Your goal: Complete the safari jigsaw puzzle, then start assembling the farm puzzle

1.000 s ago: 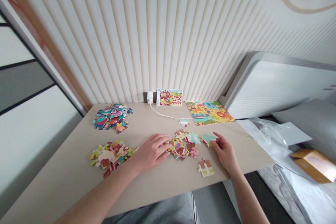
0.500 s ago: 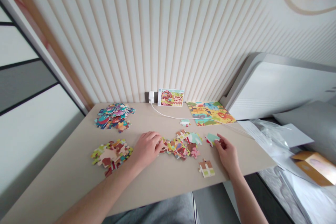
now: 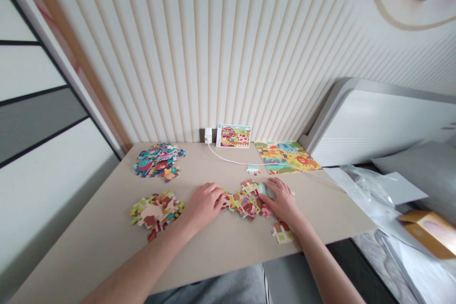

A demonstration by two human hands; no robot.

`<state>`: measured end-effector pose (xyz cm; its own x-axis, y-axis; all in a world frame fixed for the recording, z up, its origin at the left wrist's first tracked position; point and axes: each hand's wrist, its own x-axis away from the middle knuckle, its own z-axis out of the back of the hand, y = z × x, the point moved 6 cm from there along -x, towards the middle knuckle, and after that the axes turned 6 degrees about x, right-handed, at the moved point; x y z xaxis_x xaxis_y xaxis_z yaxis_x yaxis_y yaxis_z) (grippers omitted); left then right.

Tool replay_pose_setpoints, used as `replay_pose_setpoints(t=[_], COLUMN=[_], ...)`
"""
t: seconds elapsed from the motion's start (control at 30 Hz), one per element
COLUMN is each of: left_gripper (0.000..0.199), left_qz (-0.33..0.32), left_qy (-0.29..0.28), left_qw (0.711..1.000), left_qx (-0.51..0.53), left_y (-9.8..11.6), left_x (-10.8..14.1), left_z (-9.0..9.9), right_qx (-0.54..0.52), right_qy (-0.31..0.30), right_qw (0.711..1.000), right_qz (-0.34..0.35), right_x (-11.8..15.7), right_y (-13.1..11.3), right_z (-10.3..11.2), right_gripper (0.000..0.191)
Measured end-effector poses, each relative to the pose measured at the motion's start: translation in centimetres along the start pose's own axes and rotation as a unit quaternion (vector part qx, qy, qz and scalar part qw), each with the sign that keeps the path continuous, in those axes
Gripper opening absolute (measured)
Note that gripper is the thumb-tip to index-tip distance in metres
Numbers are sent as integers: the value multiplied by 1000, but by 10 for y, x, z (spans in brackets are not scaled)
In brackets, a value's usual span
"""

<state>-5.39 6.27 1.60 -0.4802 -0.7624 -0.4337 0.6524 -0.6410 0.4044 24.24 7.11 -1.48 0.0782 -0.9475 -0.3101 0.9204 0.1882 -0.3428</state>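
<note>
A loose pile of farm-picture puzzle pieces (image 3: 248,204) lies between my hands. Against its left end rests my left hand (image 3: 204,204), fingers curled together; anything inside them is hidden. My right hand (image 3: 281,199) is over the pile's right side, thumb and fingers apart around a pale blue puzzle piece (image 3: 262,188). Below that wrist, joined brown-and-green fence pieces (image 3: 282,233) lie partly covered by the forearm. Farther back is a single pale piece (image 3: 253,170).
At left are a farm-piece heap (image 3: 156,213) and a darker blue-purple heap (image 3: 158,161). A farm picture card (image 3: 234,136) leans on the wall beside a white charger (image 3: 208,135). Its cable crosses an animal picture puzzle (image 3: 287,156). A bed (image 3: 374,118) adjoins the table's right side.
My right hand has moved left from the teal-and-red piece onto the pile's right side, and its forearm now overlaps the fence pieces. My left hand stays nearly in place.
</note>
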Motion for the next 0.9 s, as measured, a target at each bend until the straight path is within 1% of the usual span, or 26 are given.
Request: replay_pose_setpoints(t=[0.03, 0.1, 0.17, 0.2, 0.27, 0.33, 0.37, 0.4, 0.47, 0.57, 0.67, 0.73, 0.83, 0.9], left_gripper=[21, 21, 20, 20, 19, 18, 17, 16, 15, 15, 12, 12, 17, 19], left_qz=[0, 1, 0, -1, -2, -1, -2, -2, 0, 11, 31, 48, 77, 87], left_qy=[1, -2, -7, -9, -12, -12, -12, -11, -6, 11, 38, 61, 95, 104], left_qw=[1000, 1000, 1000, 1000, 1000, 1000, 1000, 1000, 1000, 999, 997, 994, 987, 985], left_qx=[0, -2, -5, -7, -10, -11, -12, -14, -19, -36, -61, -80, -104, -110], left_y=[0, 0, 0, 0, 1, 2, 2, 3, 4, 0, -11, -21, -38, -47], left_x=[0, 0, 1, 1, 1, 1, 0, 0, 0, -2, -4, -4, -4, -3], left_z=[0, 0, -1, -2, -2, -2, -1, -1, 0, 4, 12, 20, 31, 35], right_qx=[-12, -49, -115, -161, -263, -344, -367, -380, -385, -359, -309, -264, -192, -161], right_qy=[-5, 4, 19, 25, 41, 58, 61, 53, 10, -52, -85, -109, -114, -99], right_qw=[1000, 999, 992, 985, 960, 932, 923, 918, 918, 931, 947, 956, 966, 971], right_qz=[-1, -15, -44, -61, -91, -102, -103, -102, -91, -46, 14, 66, 131, 145], right_x=[-2, -3, 0, 2, 6, 6, 3, -1, -14, -42, -74, -93, -114, -119], right_y=[-2, -2, 2, 4, 9, 10, 10, 8, -1, -28, -69, -99, -134, -145], right_z=[-2, 0, 4, 7, 13, 21, 24, 26, 25, 14, -4, -19, -37, -43], right_gripper=[47, 48, 43, 40, 37, 40, 44, 47, 53, 55, 45, 37, 31, 28])
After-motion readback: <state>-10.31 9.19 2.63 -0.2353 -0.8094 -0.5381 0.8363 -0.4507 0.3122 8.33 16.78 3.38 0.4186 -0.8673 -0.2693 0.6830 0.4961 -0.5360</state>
